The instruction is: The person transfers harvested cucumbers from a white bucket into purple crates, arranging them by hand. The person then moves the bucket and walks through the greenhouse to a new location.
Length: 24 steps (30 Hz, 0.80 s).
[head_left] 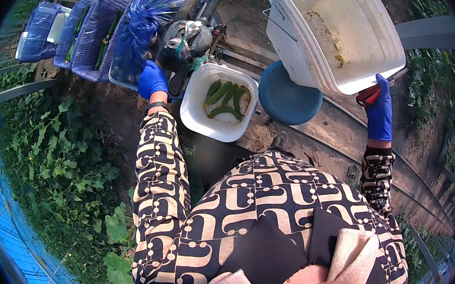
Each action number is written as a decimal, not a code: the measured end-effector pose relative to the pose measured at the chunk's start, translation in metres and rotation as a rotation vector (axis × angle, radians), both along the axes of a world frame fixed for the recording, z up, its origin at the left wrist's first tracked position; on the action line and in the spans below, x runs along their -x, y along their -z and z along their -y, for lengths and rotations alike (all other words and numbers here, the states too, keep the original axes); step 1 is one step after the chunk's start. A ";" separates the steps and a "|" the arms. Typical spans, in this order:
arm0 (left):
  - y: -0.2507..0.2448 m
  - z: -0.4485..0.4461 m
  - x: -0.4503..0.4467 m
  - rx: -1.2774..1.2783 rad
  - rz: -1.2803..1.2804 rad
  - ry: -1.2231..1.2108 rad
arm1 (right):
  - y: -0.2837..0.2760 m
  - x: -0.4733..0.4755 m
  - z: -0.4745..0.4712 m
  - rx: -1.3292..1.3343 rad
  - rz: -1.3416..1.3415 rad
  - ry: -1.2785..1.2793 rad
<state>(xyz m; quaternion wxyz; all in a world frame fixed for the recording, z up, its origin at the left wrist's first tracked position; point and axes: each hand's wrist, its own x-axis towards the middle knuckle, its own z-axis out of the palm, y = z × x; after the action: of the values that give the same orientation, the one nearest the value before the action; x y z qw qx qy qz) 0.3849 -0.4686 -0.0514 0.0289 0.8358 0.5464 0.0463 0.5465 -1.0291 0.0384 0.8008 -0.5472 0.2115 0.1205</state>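
Observation:
My left hand (152,80), in a blue glove, is closed on the edge of a blue plastic bag (144,28) at the crates' near corner. Its fingertips are partly hidden. My right hand (379,111), gloved too, holds red-handled pruning shears (369,96) against the rim of a stack of white buckets (295,58). The top bucket is tilted towards me, with dirt stains inside. Between my hands stands a square white bucket (189,119) with several cucumbers (222,92) at its bottom. To its right sits a round blue stool seat (289,94), partly under the stack.
Purple crates (91,69) lined with plastic hold more cucumbers at the upper left. A bundle wrapped in dark plastic (189,40) lies on a cart behind the bucket. Metal rails (343,115) cross the soil. Leafy plants (59,159) border the left side.

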 end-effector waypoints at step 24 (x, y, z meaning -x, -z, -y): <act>-0.026 -0.015 0.039 -0.106 0.053 0.040 | 0.239 -0.073 -0.180 -0.061 -0.239 -0.199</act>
<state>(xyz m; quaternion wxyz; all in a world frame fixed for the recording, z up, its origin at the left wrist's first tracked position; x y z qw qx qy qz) 0.3456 -0.4540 -0.0251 0.0000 0.8455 0.5252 0.0965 0.6198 -0.8492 -0.2001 0.7703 -0.5226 0.2463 0.2700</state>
